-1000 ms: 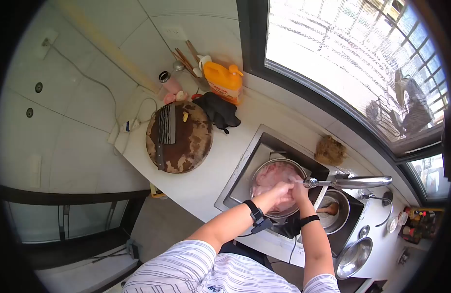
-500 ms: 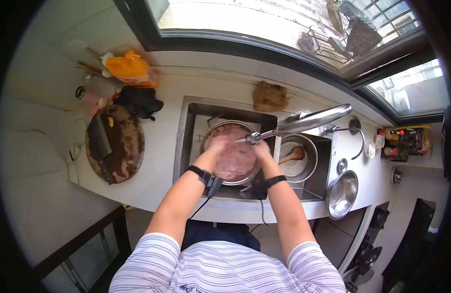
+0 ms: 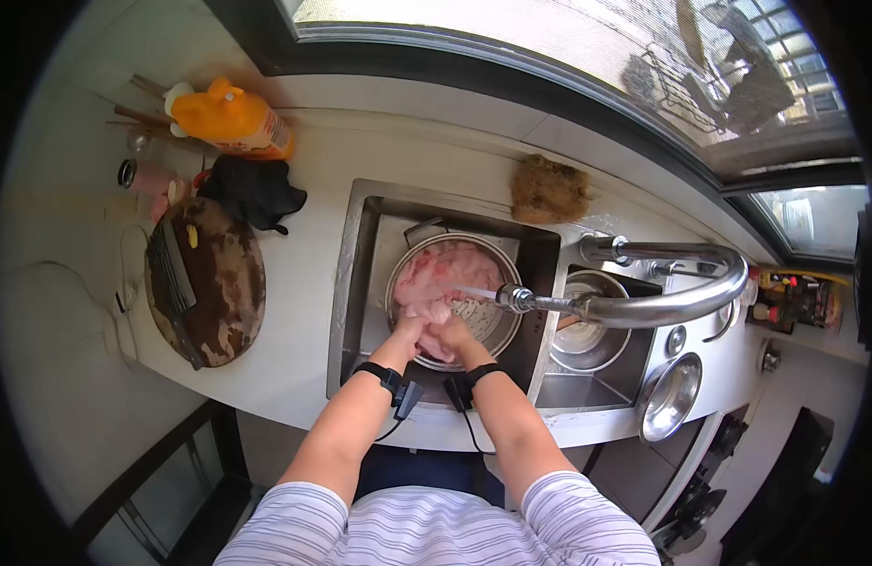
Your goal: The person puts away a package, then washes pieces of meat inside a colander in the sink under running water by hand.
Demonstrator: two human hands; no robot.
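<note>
Pink raw meat lies in a round metal colander, whose bare perforated bottom shows at the right. The colander sits in the left sink basin. My left hand is closed on a piece of the meat at the near side. Close beside it, my right hand grips the same bunched meat; its fingertips are partly hidden. Water runs onto the meat from the faucet, which reaches in from the right.
In the right basin stands a metal pot. A metal bowl rests at the counter's right. Left of the sink lies a round cutting board with a cleaver. Behind are an orange jug and a brown scrubber.
Both hands have come together at the colander's near side, gathering the meat and baring part of the bottom. The view has shifted, and the faucet now appears farther right.
</note>
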